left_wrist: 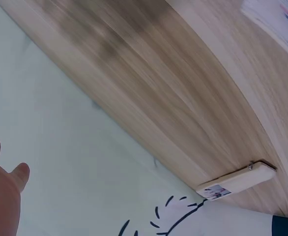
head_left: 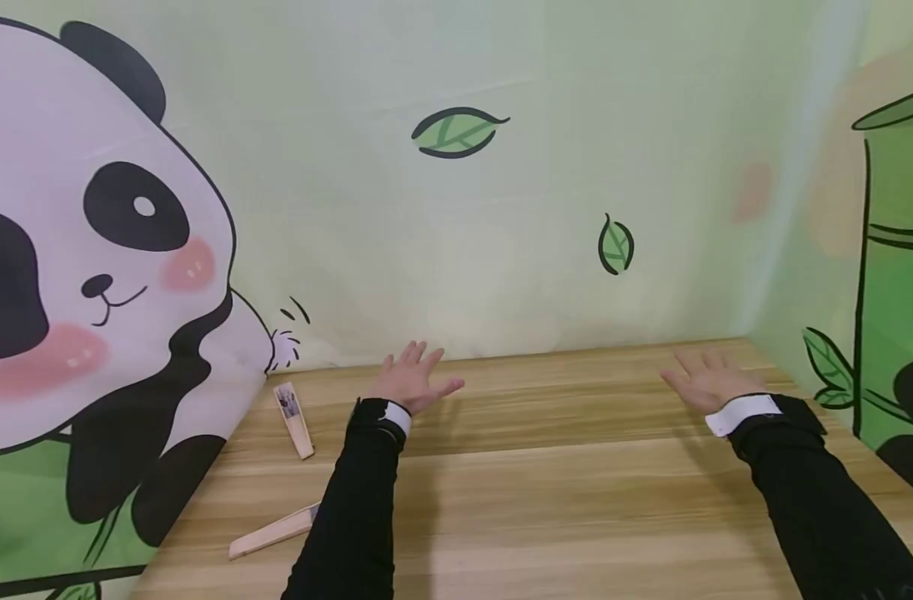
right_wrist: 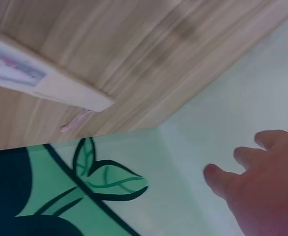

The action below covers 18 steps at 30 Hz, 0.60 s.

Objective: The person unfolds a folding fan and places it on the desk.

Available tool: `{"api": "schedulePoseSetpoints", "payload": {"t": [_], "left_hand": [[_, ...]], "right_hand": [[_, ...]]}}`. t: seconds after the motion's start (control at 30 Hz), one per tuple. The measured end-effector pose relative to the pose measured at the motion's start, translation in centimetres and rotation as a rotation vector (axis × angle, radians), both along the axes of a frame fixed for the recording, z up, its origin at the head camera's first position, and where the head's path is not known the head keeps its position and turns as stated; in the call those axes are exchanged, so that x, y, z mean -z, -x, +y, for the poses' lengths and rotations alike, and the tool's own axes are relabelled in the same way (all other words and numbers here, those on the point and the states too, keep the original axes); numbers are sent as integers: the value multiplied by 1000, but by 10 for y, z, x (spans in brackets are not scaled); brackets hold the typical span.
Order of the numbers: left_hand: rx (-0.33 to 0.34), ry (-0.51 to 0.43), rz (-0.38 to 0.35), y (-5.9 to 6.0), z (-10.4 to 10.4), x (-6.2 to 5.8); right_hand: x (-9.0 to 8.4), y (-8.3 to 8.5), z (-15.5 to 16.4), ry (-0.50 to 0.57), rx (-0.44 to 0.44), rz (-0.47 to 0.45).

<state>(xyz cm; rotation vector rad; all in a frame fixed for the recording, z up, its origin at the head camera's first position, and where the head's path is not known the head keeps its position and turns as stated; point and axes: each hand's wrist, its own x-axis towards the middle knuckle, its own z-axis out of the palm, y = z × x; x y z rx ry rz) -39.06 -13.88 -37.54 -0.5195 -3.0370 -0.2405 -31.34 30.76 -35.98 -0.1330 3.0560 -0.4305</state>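
Head view: left hand [head_left: 409, 381] outstretched, splayed; right hand [head_left: 711, 382] outstretched, well apart.

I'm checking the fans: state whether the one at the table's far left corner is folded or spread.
Folded: the fan shows as one narrow bar, no leaf spread.

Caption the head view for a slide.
Bare left hand and bare right hand, fingers extended, over a brown wood-grain tabletop; two slender pale-wood pieces lie at left.
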Motion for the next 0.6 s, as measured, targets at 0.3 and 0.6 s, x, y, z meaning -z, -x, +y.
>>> {"api": "schedulePoseSetpoints", "payload": {"t": [0.3,0.6], "left_hand": [[82,69,13,0,33,-4],[265,79,70,-9,84,-15]], "right_hand": [[7,-15,34,22,8,-81],[12,-29,64,-58,-8,-100]]}}
